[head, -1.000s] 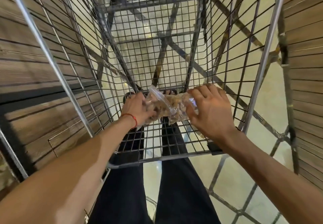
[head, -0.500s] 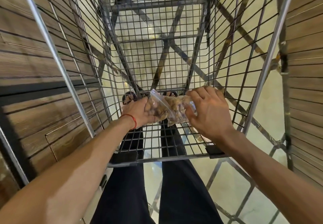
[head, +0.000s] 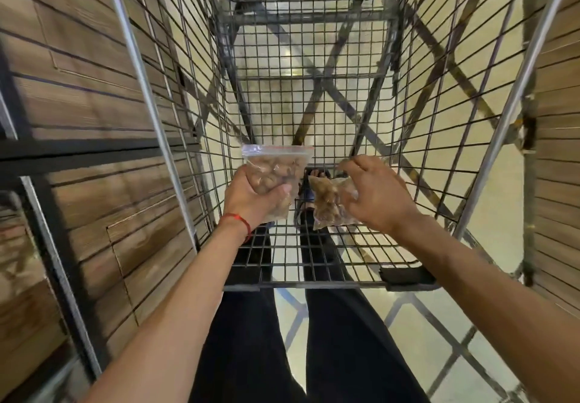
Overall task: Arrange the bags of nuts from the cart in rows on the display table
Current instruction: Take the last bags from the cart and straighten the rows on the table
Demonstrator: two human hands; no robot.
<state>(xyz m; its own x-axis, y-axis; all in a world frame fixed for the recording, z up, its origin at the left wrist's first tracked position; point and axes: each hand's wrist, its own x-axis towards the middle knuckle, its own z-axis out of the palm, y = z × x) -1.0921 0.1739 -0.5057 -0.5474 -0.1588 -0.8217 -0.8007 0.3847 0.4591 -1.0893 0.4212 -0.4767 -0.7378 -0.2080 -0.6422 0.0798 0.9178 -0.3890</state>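
Note:
Both my hands are inside the wire cart point(head: 314, 94), near its close end. My left hand point(head: 254, 201) grips a clear zip bag of nuts point(head: 276, 167) upright, its sealed top pointing away from me. My right hand point(head: 379, 195) pinches a second clear bag of nuts point(head: 329, 201) by its top edge, and this bag hangs down just above the cart floor. The two bags are a short gap apart. No other bags show in the cart. The display table is out of view.
The cart's mesh walls rise on both sides, with metal rails point(head: 147, 101) at the left and right. Wood-panelled surfaces point(head: 78, 88) stand close on the left and at the far right. My legs and the pale floor show through the mesh.
The two bags were held together between both hands low in the cart. They have come apart, one in each hand, and both hands have lifted a little.

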